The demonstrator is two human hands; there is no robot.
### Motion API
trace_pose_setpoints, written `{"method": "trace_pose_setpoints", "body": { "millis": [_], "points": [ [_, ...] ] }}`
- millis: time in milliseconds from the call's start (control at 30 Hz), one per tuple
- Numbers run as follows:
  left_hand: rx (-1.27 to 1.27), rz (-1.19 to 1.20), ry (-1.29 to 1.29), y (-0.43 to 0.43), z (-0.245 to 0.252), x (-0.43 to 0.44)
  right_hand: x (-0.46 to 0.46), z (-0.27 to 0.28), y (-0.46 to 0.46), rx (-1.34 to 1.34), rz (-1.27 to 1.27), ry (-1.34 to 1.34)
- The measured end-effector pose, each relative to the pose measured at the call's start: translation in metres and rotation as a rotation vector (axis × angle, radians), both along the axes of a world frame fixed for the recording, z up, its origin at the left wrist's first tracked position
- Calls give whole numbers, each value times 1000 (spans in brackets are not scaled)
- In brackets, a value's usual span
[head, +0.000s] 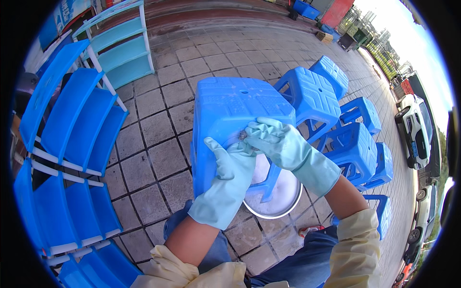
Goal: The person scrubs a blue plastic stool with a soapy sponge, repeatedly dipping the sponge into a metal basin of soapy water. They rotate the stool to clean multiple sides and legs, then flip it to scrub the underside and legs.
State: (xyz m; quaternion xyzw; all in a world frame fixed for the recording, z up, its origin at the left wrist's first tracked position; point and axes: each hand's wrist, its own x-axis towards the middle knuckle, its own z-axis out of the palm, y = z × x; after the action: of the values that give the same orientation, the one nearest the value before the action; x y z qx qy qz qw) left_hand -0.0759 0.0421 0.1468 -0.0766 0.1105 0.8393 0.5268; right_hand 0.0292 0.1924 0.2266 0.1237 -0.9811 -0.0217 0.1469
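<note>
A blue plastic stool (245, 94) stands tilted before me, its seat facing up and one leg down in a round basin (264, 216) of white suds. Both my hands wear pale green rubber gloves. My right hand (277, 142) has its fingers curled over a grey wire scourer (242, 135), against the stool's near side just below the seat edge. Just below it, my left hand (232, 162) lies against the same side with the thumb spread upward. Its fingertips are hidden by the right hand, so I cannot tell whether they grip the scourer or the stool.
Several other blue stools (313, 90) stand close on the right. Blue plastic shelf racks (72, 118) line the left, with a light teal rack (122, 54) behind. Grey paving tiles (155, 165) cover the ground. A white car (417, 131) is parked at far right.
</note>
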Motion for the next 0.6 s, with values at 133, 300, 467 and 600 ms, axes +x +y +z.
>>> {"method": "trace_pose_setpoints", "body": {
  "millis": [133, 300, 467, 600],
  "points": [
    [7, 44, -108, -1, -2, 2, -12, -2, -5, -35, 147, 131],
    [182, 93, -389, 1, -5, 3, 32, 5, 31, 82, -103, 161],
    [-124, -74, 184, 2, -11, 14, 5, -14, 11, -301, -337, 197],
    [432, -320, -1446, -20, -2, 4, -59, 11, -28, -276, -132, 310]
  ]
}}
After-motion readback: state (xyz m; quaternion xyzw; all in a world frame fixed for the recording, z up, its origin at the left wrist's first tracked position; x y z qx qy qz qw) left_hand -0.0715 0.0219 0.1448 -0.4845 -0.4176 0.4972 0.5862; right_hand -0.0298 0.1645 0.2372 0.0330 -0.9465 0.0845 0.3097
